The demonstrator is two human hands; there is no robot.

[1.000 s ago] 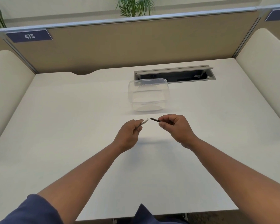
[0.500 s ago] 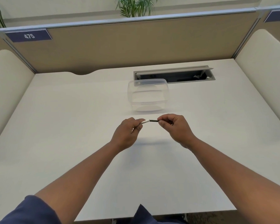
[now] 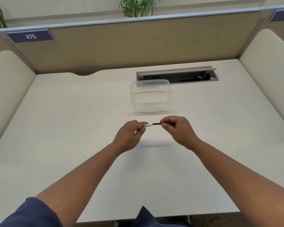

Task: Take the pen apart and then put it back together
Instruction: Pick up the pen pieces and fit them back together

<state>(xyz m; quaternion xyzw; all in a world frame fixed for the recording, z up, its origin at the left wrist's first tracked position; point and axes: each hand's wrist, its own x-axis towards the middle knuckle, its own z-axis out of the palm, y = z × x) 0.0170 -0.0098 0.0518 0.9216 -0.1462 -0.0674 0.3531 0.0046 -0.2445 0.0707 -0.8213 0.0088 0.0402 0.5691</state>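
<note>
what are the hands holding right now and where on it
A pen, held above the desk. The left hand pinches its white end; the right hand pinches its black end. The two parts meet between the hands.

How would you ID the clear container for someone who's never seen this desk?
Find the white desk inside the tan cubicle walls, then the open cable hatch at its back edge. Just in front of that hatch stands the clear plastic container, beyond both hands: the only see-through thing there, apparently empty.
</note>
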